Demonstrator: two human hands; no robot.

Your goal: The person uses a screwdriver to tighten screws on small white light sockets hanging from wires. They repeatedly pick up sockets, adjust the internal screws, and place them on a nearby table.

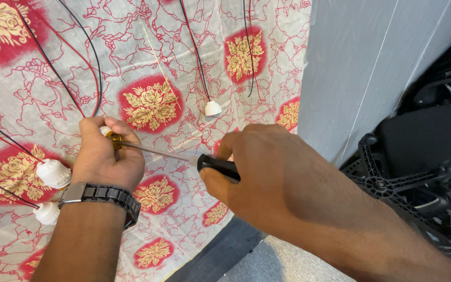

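Both fists (108,156) (259,172) around screwdriver (184,158)

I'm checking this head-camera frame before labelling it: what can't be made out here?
- Head view: the part in the left hand, fingers cover all but a brass bit.
- Screwdriver tip: hidden at that brass part; most of the handle is inside the right hand.
- Red and black wires: upper ends cut by the top edge.
- Black chair base: cropped at the right edge.

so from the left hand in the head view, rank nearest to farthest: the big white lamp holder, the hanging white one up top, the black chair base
1. big white lamp holder, just left of the left hand
2. hanging white holder, up and right
3. black chair base, far right
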